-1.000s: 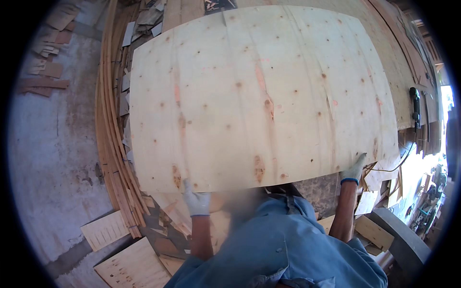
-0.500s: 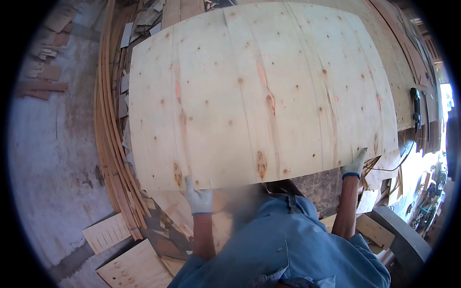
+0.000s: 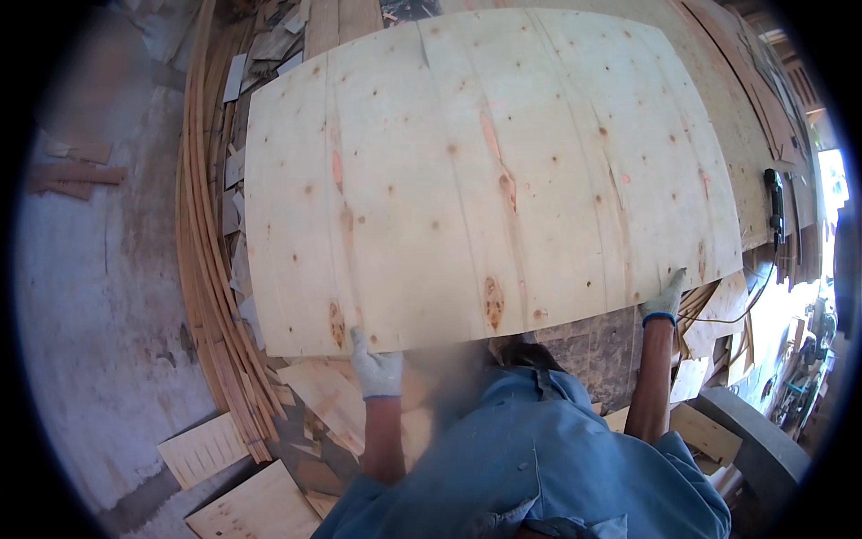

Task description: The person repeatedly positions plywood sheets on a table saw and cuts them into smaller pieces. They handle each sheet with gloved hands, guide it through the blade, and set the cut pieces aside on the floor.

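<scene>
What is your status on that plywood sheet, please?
Left hand, right hand: grip on near edge. Plywood sheet: broad, knotty face up. Black corded tool: off its right edge, apart.

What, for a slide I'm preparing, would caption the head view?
Left hand and right hand, both gloved, hold a wooden board by its near edge.

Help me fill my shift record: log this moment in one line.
left hand: holding board, near edge | right hand: same edge, farther right | wood strips: left of board

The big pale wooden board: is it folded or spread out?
Spread out. The board shows one wide face, no fold; white-gloved left hand and white-gloved right hand hold its near edge.
</scene>
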The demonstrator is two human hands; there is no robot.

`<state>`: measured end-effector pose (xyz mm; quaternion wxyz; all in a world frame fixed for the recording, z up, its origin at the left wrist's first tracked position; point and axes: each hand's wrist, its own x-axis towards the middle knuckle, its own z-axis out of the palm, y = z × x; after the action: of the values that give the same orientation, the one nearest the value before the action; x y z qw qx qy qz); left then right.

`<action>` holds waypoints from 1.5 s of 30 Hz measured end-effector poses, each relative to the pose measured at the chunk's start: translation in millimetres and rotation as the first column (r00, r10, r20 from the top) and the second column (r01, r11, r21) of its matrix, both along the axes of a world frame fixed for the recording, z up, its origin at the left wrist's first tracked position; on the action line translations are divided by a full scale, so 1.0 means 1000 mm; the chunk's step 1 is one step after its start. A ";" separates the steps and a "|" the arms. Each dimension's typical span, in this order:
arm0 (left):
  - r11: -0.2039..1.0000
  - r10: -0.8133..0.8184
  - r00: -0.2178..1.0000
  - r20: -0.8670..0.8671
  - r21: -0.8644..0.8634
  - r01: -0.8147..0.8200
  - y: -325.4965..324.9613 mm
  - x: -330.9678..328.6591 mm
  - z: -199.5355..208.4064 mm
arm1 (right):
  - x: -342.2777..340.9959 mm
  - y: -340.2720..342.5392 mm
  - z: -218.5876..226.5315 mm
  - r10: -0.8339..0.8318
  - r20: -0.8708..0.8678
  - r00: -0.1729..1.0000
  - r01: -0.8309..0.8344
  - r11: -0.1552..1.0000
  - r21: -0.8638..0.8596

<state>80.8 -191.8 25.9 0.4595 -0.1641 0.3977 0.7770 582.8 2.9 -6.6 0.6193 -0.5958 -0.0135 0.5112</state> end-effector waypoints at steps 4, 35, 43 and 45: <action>0.999 -0.032 0.998 0.057 -0.001 0.032 -0.001 -0.003 0.001 | 0.009 0.000 -0.005 0.058 0.038 0.998 -0.059 0.997 0.042; 1.000 -0.015 0.998 0.053 0.024 0.014 0.083 -0.027 -0.003 | 0.001 0.087 -0.033 0.101 0.031 0.994 -0.104 0.987 0.121; 1.000 -0.015 0.999 0.041 0.001 0.015 0.097 -0.028 0.007 | -0.017 0.097 -0.023 0.035 0.009 0.999 -0.036 0.997 0.066; 1.000 -0.006 0.999 0.042 -0.001 0.006 0.109 -0.030 0.011 | -0.023 0.106 -0.020 0.045 0.023 0.999 -0.046 0.997 0.069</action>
<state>51.2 -83.0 37.2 0.4701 -0.1797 0.3888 0.7717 560.0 108.9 -26.7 0.6275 -0.5789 -0.0511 0.5181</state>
